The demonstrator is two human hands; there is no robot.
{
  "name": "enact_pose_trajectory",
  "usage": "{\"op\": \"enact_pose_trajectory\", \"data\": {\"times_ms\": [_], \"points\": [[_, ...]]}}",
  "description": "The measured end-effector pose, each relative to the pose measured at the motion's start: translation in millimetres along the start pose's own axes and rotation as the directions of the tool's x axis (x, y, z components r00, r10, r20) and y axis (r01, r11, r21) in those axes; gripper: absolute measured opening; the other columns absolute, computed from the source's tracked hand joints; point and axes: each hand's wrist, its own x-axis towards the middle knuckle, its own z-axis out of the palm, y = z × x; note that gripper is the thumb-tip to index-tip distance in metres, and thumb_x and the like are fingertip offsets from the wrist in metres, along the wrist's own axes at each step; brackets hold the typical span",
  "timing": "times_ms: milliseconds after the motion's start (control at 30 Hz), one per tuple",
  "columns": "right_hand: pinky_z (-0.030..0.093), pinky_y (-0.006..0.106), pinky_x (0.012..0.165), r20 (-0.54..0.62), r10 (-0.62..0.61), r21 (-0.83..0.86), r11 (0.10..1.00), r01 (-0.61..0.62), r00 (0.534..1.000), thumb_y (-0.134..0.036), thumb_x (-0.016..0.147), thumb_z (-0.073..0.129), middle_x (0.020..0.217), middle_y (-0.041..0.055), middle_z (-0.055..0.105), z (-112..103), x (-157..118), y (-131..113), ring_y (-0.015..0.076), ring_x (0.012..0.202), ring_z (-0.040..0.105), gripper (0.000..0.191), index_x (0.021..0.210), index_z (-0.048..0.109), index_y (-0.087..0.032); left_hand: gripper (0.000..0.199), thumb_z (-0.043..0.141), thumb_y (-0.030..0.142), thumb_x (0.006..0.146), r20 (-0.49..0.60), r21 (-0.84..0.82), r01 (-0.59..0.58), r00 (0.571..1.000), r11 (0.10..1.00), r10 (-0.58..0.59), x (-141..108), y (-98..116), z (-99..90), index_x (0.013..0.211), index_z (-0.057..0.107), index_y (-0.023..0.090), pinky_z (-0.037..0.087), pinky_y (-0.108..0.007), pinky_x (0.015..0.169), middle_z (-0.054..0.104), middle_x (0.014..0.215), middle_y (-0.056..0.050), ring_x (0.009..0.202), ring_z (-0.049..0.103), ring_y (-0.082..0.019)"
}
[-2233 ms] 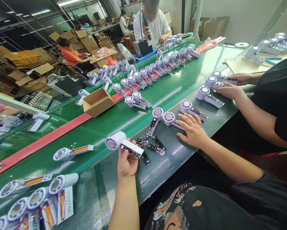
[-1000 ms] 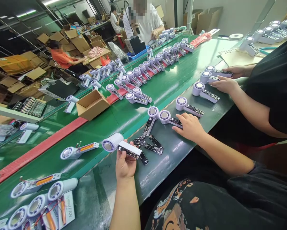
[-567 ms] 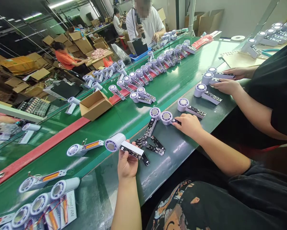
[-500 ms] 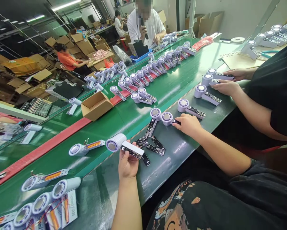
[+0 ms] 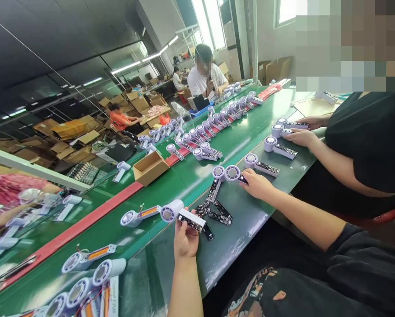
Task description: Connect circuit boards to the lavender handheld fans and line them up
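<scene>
Left grip clenched: palm under, fingers curled up round a handheld fan, held above the table just off the near edge of the pile of boards. The fan's pale lilac barrel points away to the left of the grip, and the white housing with its black circuit-board face lies across the fingers, board side tilted up toward the head camera (probably so the face can be read or checked, though nothing shows what is being looked for). Just beside the grip on the right sit loose black circuit boards, heaped at odd angles rather than lined up, which reads as a working supply kept within easy reach. Further right of the grip, the right grip is released, not closed on anything: fingers spread flat, tips resting on the board strip of a second fan, as if steadying it against the table. A third fan lies touching that one, its board running back toward the pile. Beyond both grips, a green belt carries a row of finished-looking fans and a cardboard box. Well right of the grips, a co-worker's hands work over more fans.
</scene>
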Motion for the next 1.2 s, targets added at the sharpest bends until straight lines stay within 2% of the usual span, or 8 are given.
{"op": "enact_pose_trajectory", "data": {"times_ms": [133, 233, 400, 500, 667, 800, 967, 1200], "points": [[0.046, 0.03, 0.078, -0.195, 0.018, 0.2, 0.979, 0.022, 0.981, -0.038, 0.097, 0.045, 0.111, 0.0098, 0.069, -25.7, -7.0, -8.8, 0.0239, 0.097, 0.065, 0.037, 0.127, 0.052, -0.018, 0.033, 0.07, 0.018, 0.08, 0.018, -0.015, 0.01, 1.0, 1.0, -0.009, 2.4, -1.4, -4.1, 0.109, 0.072, 0.032, 0.06, -0.025, 0.083, 0.076, 0.113, -0.001, 0.105, 0.071, -0.02], [0.047, 0.031, 0.076, -0.295, 0.039, 0.465, 0.879, 0.108, 0.955, -0.037, 0.093, 0.047, 0.104, 0.0089, 0.07, -36.3, -3.8, -13.3, 0.0233, 0.091, 0.064, 0.037, 0.123, 0.056, -0.017, 0.033, 0.069, 0.019, 0.08, 0.042, 0.007, 0.022, 0.999, 1.0, -0.022, 4.9, -1.8, -5.8, 0.109, 0.073, 0.034, 0.06, -0.026, 0.084, 0.076, 0.113, 0.0, 0.109, 0.07, -0.021], [0.05, 0.028, 0.067, -0.189, 0.032, 0.813, 0.566, 0.138, 0.982, -0.03, 0.096, 0.033, 0.095, 0.0037, 0.066, -31.5, 8.2, -10.3, 0.0165, 0.076, 0.06, 0.042, 0.13, 0.055, -0.021, 0.031, 0.067, 0.018, 0.082, 0.014, 0.02, 0.035, 0.999, 0.999, -0.036, 6.5, 0.0, -6.5, 0.107, 0.074, 0.035, 0.059, -0.026, 0.086, 0.076, 0.111, 0.001, 0.107, 0.071, -0.02], [0.05, 0.026, 0.063, -0.1, 0.035, 0.858, 0.509, 0.068, 0.994, -0.031, 0.095, 0.039, 0.09, 0.0016, 0.064, -23.6, 7.4, -6.7, 0.0141, 0.071, 0.06, 0.042, 0.133, 0.054, -0.023, 0.032, 0.067, 0.019, 0.082, 0.032, 0.038, 0.027, 0.999, 0.999, -0.029, 6.6, 0.6, -7.3, 0.108, 0.073, 0.036, 0.059, -0.026, 0.086, 0.077, 0.109, 0.002, 0.107, 0.071, -0.019], [0.047, 0.022, 0.053, 0.029, 0.098, 0.843, 0.532, -0.077, 0.995, -0.034, 0.096, 0.042, 0.087, 0.0012, 0.065, -13.9, -6.0, -0.5, 0.012, 0.064, 0.062, 0.041, 0.133, 0.055, -0.023, 0.032, 0.068, 0.022, 0.082, 0.035, 0.041, -0.011, 0.999, 0.999, 0.01, 6.1, 0.8, -8.8, 0.109, 0.073, 0.037, 0.059, -0.024, 0.084, 0.077, 0.11, 0.003, 0.105, 0.071, -0.018], [0.047, 0.022, 0.055, 0.076, 0.156, 0.754, 0.637, -0.159, 0.985, -0.034, 0.096, 0.043, 0.085, 0.0015, 0.067, -4.8, -10.6, 10.9, 0.0121, 0.063, 0.062, 0.034, 0.121, 0.062, -0.022, 0.031, 0.067, 0.022, 0.083, -0.014, 0.039, -0.005, 1.0, 0.999, 0.006, 5.4, 1.2, -10.5, 0.111, 0.072, 0.034, 0.059, -0.024, 0.083, 0.076, 0.111, 0.001, 0.104, 0.072, -0.018], [0.049, 0.029, 0.077, 0.048, 0.213, 0.517, 0.831, -0.206, 0.976, -0.026, 0.083, 0.063, 0.106, 0.0083, 0.07, 3.9, -6.5, 28.2, 0.0222, 0.091, 0.066, 0.044, 0.126, 0.058, -0.019, 0.033, 0.069, 0.023, 0.083, 0.004, 0.018, -0.015, 1.0, 1.0, 0.015, 3.2, 1.0, -11.3, 0.114, 0.07, 0.034, 0.058, -0.025, 0.086, 0.075, 0.116, 0.0, 0.108, 0.07, -0.018], [0.044, 0.034, 0.094, -0.015, 0.14, 0.237, 0.962, -0.133, 0.99, -0.024, 0.087, 0.053, 0.118, 0.0156, 0.061, 5.9, 2.3, 34.8, 0.0266, 0.108, 0.061, 0.032, 0.115, 0.065, -0.014, 0.031, 0.072, 0.022, 0.081, -0.049, 0.007, -0.038, 0.998, 0.999, 0.038, -2.2, 2.1, -2.5, 0.111, 0.071, 0.029, 0.058, -0.024, 0.085, 0.076, 0.113, -0.001, 0.105, 0.071, -0.017]]}}
